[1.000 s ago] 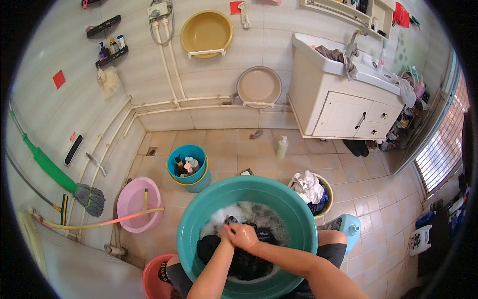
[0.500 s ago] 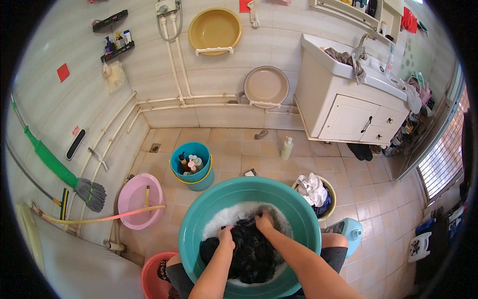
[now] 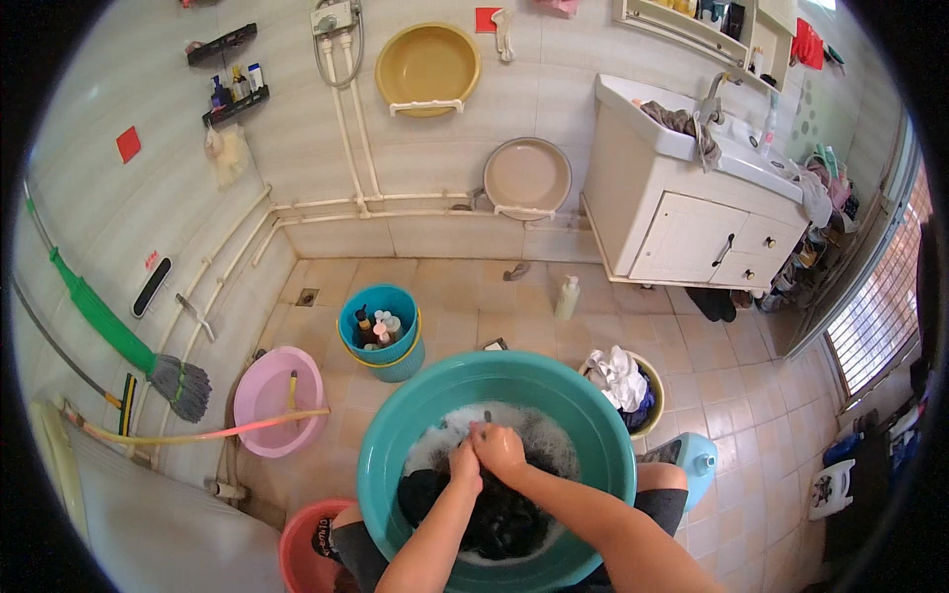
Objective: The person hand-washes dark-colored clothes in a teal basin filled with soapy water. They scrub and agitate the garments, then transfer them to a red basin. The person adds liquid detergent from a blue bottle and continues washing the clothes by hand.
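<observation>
A big teal basin [image 3: 603, 420] stands between my knees, with foamy water [image 3: 547, 420] in it. Soaked black cloth [image 3: 504, 519] lies bunched in the suds; what garment it is I cannot make out. Over its far part my left hand [image 3: 465, 466] and my right hand [image 3: 501, 452] are pressed together, both closed. A dark bit of the cloth shows at their fingers, and the rest of what they grip is hidden by the hands themselves.
A pink basin [image 3: 259, 435] with a hose across it and a blue bucket [image 3: 395, 369] of bottles stand to the left. On the right are a tub of clothes [image 3: 652, 420] and a light-blue jug [image 3: 700, 474]. A red basin [image 3: 292, 553] sits near my left knee.
My hands were apart on the black cloth, the right one farther right. Now they have come together at the middle, and the right hand has moved left to meet the left.
</observation>
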### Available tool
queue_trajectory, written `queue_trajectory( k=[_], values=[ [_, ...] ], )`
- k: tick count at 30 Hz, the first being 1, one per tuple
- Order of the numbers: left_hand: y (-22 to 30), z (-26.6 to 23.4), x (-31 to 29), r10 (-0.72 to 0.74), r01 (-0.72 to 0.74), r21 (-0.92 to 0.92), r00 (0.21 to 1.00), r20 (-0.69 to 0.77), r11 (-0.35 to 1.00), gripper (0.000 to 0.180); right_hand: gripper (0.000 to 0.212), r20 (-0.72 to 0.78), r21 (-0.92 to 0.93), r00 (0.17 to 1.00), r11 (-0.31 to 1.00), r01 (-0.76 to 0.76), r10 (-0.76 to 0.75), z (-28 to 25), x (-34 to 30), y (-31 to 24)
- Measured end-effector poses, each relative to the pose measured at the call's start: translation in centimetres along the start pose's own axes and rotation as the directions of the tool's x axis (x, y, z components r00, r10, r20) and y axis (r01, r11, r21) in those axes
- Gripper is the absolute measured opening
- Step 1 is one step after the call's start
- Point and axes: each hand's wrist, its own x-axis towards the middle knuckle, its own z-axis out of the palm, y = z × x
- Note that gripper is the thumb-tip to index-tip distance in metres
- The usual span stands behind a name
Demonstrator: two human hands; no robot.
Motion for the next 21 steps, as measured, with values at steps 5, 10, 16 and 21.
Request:
queue_trajectory(
  k=[5,10,16,21],
  values=[
    [-2.3,-3.3,3.1,-0.075,0.110,-0.173,0.978,0.197,0.979,0.062,0.032,0.061,0.207,0.964,0.949,0.240,-0.257,-0.5,-3.6,-1.4],
    [0.3,-1.4,2.7,0.093,-0.099,-0.038,0.986,-0.137,0.994,0.052,0.043,0.044,0.317,0.953,0.900,-0.298,0.300,1.9,2.7,7.0],
    [0.1,-2.0,3.4,-0.051,0.173,0.320,0.933,-0.357,0.932,0.047,0.041,0.226,-0.178,0.961,0.977,-0.121,0.160,3.2,2.5,10.6],
    [-4.9,-4.6,9.4,-0.066,0.058,-0.235,0.997,-0.027,0.970,0.039,0.036,-0.035,0.371,0.913,0.854,-0.365,0.406,4.3,1.9,8.2]
  ],
)
